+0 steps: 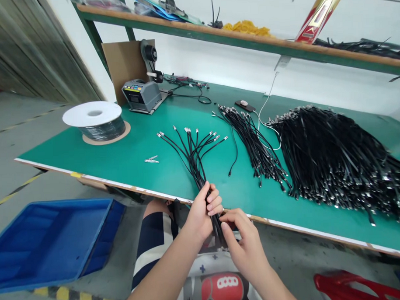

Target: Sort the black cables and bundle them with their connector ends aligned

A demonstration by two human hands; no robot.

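Note:
My left hand (205, 209) is wrapped round a bunch of thin black cables (196, 167) at the table's front edge. Their metal-tipped ends fan out over the green table. Below it, my right hand (240, 236) touches the lower part of the same bunch, with thumb and fingers curled beside the cables; whether it grips any is hidden. A smaller bundle of black cables (252, 144) lies to the right of the held bunch, and a large pile of black cables (338, 158) spreads beyond it. Small silver snips (151, 160) lie left of the bunch.
On the green table (122, 166) stand a white spool (102, 131) and a grey tape dispenser (144, 96). A phone (245, 106) with a white cord lies at the back. An overhead shelf (196, 30) runs behind. A blue bin (55, 242) is at lower left, a red stool (358, 286) at lower right.

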